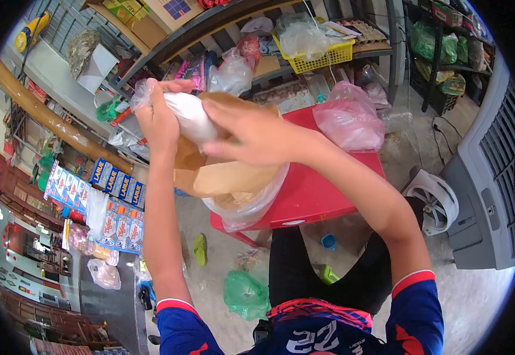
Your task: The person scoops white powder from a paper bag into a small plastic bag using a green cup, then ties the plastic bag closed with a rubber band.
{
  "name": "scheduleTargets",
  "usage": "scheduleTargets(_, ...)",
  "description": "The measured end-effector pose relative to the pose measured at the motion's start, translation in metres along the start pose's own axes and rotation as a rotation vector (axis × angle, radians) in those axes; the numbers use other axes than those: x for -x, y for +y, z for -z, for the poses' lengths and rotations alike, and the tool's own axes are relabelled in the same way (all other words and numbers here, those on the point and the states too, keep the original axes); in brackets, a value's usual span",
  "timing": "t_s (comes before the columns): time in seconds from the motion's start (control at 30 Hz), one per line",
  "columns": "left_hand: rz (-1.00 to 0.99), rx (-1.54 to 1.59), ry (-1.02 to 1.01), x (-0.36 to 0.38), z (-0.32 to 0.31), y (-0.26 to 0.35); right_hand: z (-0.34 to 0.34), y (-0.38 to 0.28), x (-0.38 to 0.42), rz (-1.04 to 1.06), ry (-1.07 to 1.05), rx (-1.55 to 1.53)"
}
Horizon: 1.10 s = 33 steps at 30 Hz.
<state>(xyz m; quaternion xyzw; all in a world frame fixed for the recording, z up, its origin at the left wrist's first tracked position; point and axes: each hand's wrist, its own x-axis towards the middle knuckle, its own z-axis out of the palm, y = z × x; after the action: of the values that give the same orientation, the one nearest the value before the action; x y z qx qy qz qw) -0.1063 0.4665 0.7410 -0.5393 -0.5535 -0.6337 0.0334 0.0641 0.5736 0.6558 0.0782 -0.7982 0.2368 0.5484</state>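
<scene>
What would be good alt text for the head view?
The left hand holds a plastic bag with white contents, the right hand at its other end. Below, a brown paper bag stands open at a red plastic table.

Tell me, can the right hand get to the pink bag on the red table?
Probably yes: the pink bag sits on the red table near the right forearm, with nothing seemingly in between. But the right hand would first have to leave the white bag.
</scene>
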Motion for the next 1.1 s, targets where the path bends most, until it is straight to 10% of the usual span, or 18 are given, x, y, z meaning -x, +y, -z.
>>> scheduleTargets(0.03, 0.004, 0.021, -0.018, 0.001, -0.003, 0.000, 0.009, -0.019, -0.011, 0.031, -0.087, -0.010)
scheduleTargets(0.07, 0.006, 0.042, -0.036, 0.000, -0.006, 0.002, 0.040, -0.023, -0.029, -0.415, -0.582, -0.075)
scheduleTargets(0.2, -0.015, 0.140, -0.181, 0.010, -0.015, 0.021, 0.048, -0.020, -0.030, -0.242, -0.010, -0.233)
scheduleTargets(0.43, -0.142, 0.107, -0.350, 0.007, -0.046, 0.067, 0.055, -0.022, -0.058, -0.276, -0.389, -0.354)
scheduleTargets(0.7, -0.418, -0.258, -0.559, -0.004, -0.056, 0.154, 0.113, -0.083, -0.074, -0.321, -0.212, -0.702)
scheduleTargets(0.97, -1.287, -0.279, -0.581, 0.028, -0.082, 0.141, 0.156, -0.107, 0.001, -0.419, -0.026, -0.565)
scheduleTargets(1.1, -0.718, -0.109, -0.324, 0.106, -0.082, 0.130, 0.169, -0.103, 0.035, -0.044, -0.192, -0.024)
